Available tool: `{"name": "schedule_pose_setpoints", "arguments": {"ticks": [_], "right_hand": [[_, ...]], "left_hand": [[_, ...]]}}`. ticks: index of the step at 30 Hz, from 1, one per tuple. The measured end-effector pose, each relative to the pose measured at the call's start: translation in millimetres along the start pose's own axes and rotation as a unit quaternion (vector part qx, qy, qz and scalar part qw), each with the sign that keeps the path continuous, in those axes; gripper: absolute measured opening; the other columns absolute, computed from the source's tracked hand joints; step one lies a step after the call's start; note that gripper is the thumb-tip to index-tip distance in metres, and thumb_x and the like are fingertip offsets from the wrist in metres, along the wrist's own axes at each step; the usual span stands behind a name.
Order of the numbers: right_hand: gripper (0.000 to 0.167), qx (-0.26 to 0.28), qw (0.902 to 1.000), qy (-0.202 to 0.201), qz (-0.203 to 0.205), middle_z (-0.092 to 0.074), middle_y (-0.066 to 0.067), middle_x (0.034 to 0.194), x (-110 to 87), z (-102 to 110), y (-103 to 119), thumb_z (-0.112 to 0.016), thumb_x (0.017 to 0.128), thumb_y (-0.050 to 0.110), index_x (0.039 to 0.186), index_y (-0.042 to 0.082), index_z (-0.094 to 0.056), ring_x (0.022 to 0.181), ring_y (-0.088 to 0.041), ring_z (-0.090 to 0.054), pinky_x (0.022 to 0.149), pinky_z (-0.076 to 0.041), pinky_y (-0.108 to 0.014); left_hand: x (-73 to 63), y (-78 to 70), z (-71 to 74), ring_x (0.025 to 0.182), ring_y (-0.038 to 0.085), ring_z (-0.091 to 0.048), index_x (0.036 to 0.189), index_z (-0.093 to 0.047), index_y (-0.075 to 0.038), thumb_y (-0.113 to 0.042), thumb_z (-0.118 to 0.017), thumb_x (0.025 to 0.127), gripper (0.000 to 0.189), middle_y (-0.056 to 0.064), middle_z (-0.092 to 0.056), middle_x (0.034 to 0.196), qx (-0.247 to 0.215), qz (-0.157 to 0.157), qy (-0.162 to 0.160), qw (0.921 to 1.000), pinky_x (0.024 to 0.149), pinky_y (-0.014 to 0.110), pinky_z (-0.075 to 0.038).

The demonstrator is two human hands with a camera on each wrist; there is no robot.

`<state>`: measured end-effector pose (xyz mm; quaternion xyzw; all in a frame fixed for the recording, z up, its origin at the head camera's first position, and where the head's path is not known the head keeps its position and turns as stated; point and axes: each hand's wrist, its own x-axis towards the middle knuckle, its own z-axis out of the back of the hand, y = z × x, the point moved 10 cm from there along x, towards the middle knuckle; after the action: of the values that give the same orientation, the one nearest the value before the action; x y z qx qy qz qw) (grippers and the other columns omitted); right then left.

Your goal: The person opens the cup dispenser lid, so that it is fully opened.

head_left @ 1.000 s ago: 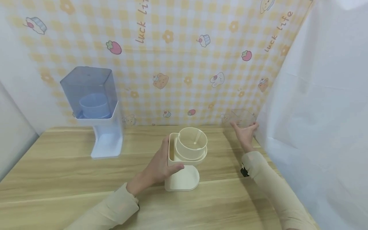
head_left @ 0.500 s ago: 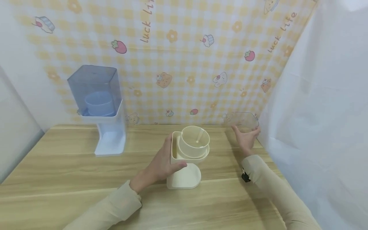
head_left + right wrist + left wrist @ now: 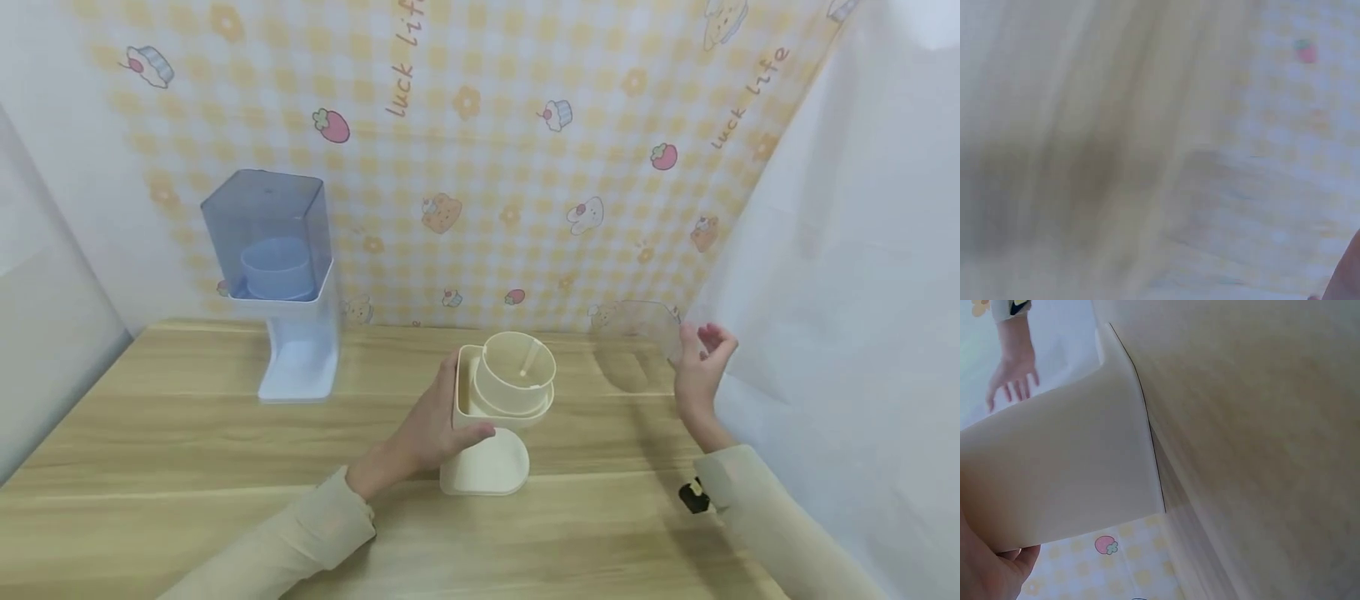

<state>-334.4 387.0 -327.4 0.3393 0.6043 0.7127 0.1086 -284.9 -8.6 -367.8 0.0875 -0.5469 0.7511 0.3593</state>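
Note:
In the head view my left hand (image 3: 431, 421) grips the back of a cream dispenser stand (image 3: 486, 462) that stands upright on the table. A round cream cup (image 3: 516, 379) sits in its upper frame. The left wrist view has the stand's smooth side (image 3: 1072, 456) close up, with fingers (image 3: 1019, 562) round its edge. My right hand (image 3: 703, 375) is raised just right of a clear container (image 3: 626, 337), its fingers loosely bent and holding nothing. That container rests at the back right of the table and is hard to see against the cloth. Blur covers most of the right wrist view.
A second dispenser with a white stand (image 3: 300, 367) and a translucent blue tank (image 3: 262, 200) is at the back left. Behind the wooden table (image 3: 225, 483) hangs a checked cloth (image 3: 480, 167); a white sheet (image 3: 847, 292) borders the right side.
My right hand has let go of the clear container and moved right, toward me. The left hand still holds the cream stand. The head view has shifted slightly left.

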Motion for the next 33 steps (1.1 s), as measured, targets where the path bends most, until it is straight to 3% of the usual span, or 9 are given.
{"name": "schedule_pose_setpoints", "arguments": {"ticks": [3,7,12,15,20,23,27,29,33], "right_hand": [[0.031,0.049,0.9954,0.051,0.065,-0.044,0.004,0.123,-6.8,-8.5,38.0,-0.055,0.101,0.025,0.127,0.015,-0.041,0.123,-0.011,-0.041,0.11,-0.03,-0.025],[0.021,0.107,0.975,0.163,0.106,-0.051,-0.001,0.119,-24.7,-44.7,69.0,-0.05,0.101,0.017,0.122,0.012,-0.047,0.117,-0.013,-0.046,0.102,-0.034,-0.022],[0.034,0.089,0.9421,0.308,0.1,-0.05,-0.007,0.128,-57.2,-97.6,72.3,-0.04,0.104,0.023,0.129,0.0,-0.044,0.124,-0.019,-0.045,0.104,-0.036,-0.025],[0.044,0.085,0.9178,0.374,0.102,-0.046,-0.017,0.134,-74.9,-123.3,68.8,-0.035,0.106,0.026,0.134,-0.008,-0.039,0.13,-0.027,-0.044,0.11,-0.037,-0.036],[0.053,0.121,0.8772,0.456,0.091,-0.044,-0.023,0.137,-100.4,-157.8,68.1,-0.033,0.105,0.03,0.133,-0.015,-0.036,0.132,-0.027,-0.046,0.115,-0.028,-0.061],[0.055,0.15,0.8519,0.498,0.059,-0.05,-0.012,0.136,-114.3,-178.3,65.7,-0.033,0.106,0.036,0.133,-0.011,-0.039,0.13,-0.019,-0.049,0.116,-0.026,-0.061],[0.054,0.182,0.8238,0.537,-0.01,-0.062,0.001,0.127,-128.3,-203.8,61.2,-0.03,0.107,0.04,0.13,-0.005,-0.05,0.122,-0.014,-0.057,0.112,-0.038,-0.043],[0.057,0.194,0.8087,0.554,-0.042,-0.066,-0.002,0.126,-135.4,-213.9,61.2,-0.026,0.108,0.04,0.13,-0.006,-0.053,0.118,-0.016,-0.061,0.106,-0.045,-0.039],[0.066,0.211,0.7612,0.608,-0.078,-0.066,-0.002,0.128,-157.0,-227.1,67.2,-0.019,0.105,0.044,0.133,-0.005,-0.053,0.118,-0.021,-0.063,0.104,-0.047,-0.043]], "left_hand": [[-0.4,0.3,-0.1,0.116,0.02,-0.056,0.157,-0.007,-0.024,-0.068,-0.065,0.084,0.103,0.005,-0.047,0.137,0.0,0.009,-0.001,1.0,0.094,0.043,-0.053],[-6.3,2.5,1.8,0.123,0.026,-0.05,0.158,-0.003,-0.028,-0.07,-0.06,0.087,0.1,0.007,-0.041,0.143,0.0,0.026,0.002,0.9997,0.098,0.053,-0.049],[-16.6,-2.8,7.7,0.141,0.036,-0.032,0.159,-0.004,-0.022,-0.07,-0.054,0.09,0.098,0.014,-0.027,0.154,0.011,0.042,-0.025,0.9987,0.11,0.067,-0.032],[-26.8,-14.8,13.8,0.147,0.038,-0.021,0.159,-0.006,-0.013,-0.055,-0.055,0.097,0.09,0.018,-0.019,0.158,0.005,0.067,-0.06,0.9959,0.116,0.066,-0.022],[-65.2,-43.4,17.8,0.146,0.037,-0.023,0.157,-0.013,-0.026,-0.029,-0.057,0.101,0.072,0.006,-0.019,0.161,-0.001,0.148,-0.124,0.9811,0.11,0.07,-0.028],[-86.4,-67.2,8.9,0.142,0.039,-0.028,0.157,-0.017,-0.023,-0.021,-0.063,0.096,0.077,0.007,-0.022,0.159,0.037,0.125,-0.126,0.9834,0.1,0.076,-0.034],[-91.3,-93.4,-8.7,0.147,0.03,-0.023,0.158,-0.015,-0.01,-0.016,-0.069,0.091,0.086,0.013,-0.019,0.161,0.081,0.061,-0.092,0.9906,0.095,0.077,-0.036],[-87.8,-99.4,-14.1,0.15,0.024,-0.018,0.159,-0.011,-0.008,-0.018,-0.068,0.092,0.088,0.012,-0.015,0.163,0.079,0.05,-0.079,0.9925,0.106,0.067,-0.035],[-82.4,-102.5,-18.5,0.155,0.02,-0.009,0.161,-0.003,-0.009,-0.019,-0.066,0.095,0.091,0.012,-0.006,0.167,0.061,0.051,-0.07,0.9944,0.122,0.025,-0.016]]}}
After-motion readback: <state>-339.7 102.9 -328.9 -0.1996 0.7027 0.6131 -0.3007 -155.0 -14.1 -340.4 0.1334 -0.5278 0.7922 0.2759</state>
